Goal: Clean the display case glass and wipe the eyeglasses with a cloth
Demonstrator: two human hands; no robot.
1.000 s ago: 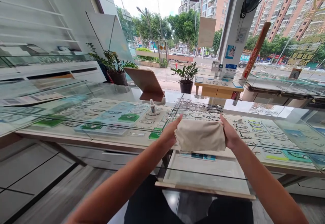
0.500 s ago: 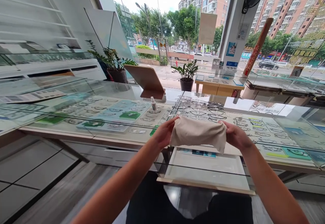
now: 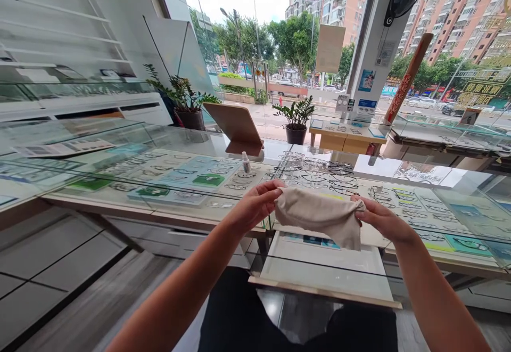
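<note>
A beige cloth [image 3: 319, 213] hangs stretched between my two hands, above the front edge of the glass counter. My left hand [image 3: 255, 205] pinches its left end between thumb and fingers. At the other end my right hand [image 3: 379, 216] grips the bunched corner, and a loose flap droops below it. Under the cloth, a white drawer [image 3: 323, 272] stands pulled out, with blue cards [image 3: 313, 240] near its back.
Rows of glasses [image 3: 307, 176] lie under the glass counter top. On the counter stand a small white bottle [image 3: 246, 162] and a tilted brown board [image 3: 235, 125]. Potted plants [image 3: 295, 120] stand by the window. My legs are below the drawer.
The cloth's right side has been gathered more and its lower corner hangs further down. My right hand has moved slightly right, and the view has shifted a little.
</note>
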